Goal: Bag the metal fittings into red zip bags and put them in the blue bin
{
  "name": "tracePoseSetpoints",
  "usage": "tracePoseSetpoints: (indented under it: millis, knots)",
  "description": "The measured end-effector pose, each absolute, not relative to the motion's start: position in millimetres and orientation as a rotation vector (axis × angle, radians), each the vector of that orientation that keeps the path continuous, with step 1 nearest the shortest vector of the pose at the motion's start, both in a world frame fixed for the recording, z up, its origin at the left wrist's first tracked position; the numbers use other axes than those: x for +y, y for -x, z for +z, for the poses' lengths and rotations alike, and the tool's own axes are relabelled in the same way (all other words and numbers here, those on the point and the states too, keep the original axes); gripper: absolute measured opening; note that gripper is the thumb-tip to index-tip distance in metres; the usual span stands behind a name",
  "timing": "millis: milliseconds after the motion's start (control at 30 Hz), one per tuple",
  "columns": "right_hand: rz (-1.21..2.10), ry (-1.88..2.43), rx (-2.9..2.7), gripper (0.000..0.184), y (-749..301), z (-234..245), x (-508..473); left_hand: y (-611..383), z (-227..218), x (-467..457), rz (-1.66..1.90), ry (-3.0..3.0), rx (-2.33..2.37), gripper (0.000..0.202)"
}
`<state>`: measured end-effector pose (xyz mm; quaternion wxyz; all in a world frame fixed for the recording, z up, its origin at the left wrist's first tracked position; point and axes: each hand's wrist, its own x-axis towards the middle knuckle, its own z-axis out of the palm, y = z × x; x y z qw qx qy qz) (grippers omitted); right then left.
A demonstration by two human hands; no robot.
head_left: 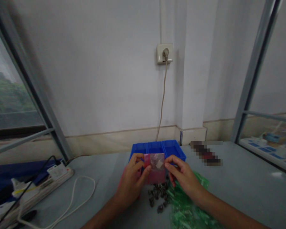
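Observation:
A small pink see-through plastic bag [154, 178] is held up in front of me, with a small whitish piece inside or on it. My left hand [132, 176] grips the bag's left side, thumb on the front and fingers behind. At the bag's right edge, my right hand [181, 173] pinches with thumb and forefinger. Several small dark metal parts [160, 208] lie loose on the table below the bag. Beneath my right forearm spreads a crumpled green plastic bag [183, 210]. Just behind the hands stands a blue tray [183, 156] with three compartments visible, partly hidden by the pink bag.
The grey table [105, 171] meets a white wall [109, 63] with a plugged-in socket [164, 53]. On the left are a power strip [68, 174] and a looping white cable [72, 198]. A blurred-out object [206, 154] lies at right. Grey metal posts [252, 70] flank the table.

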<state>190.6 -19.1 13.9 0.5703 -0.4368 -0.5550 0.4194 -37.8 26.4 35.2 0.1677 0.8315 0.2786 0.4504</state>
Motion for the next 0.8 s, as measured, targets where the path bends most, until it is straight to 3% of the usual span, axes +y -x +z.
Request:
tracePoseSetpoints:
  millis: [200, 467, 800]
  knots:
    - [1.025, 0.956, -1.262, 0.046, -190, 13, -16, 38, 30, 29, 1.304, -2.355, 0.817, 0.033]
    - [0.892, 0.998, -1.411, 0.022, -191, 14, -23, 35, 31, 29, 1.318, -2.230, 0.811, 0.037]
    - [0.737, 0.991, -1.469, 0.013, -193, 18, -25, 37, 36, 23, 1.229, -2.314, 0.785, 0.038]
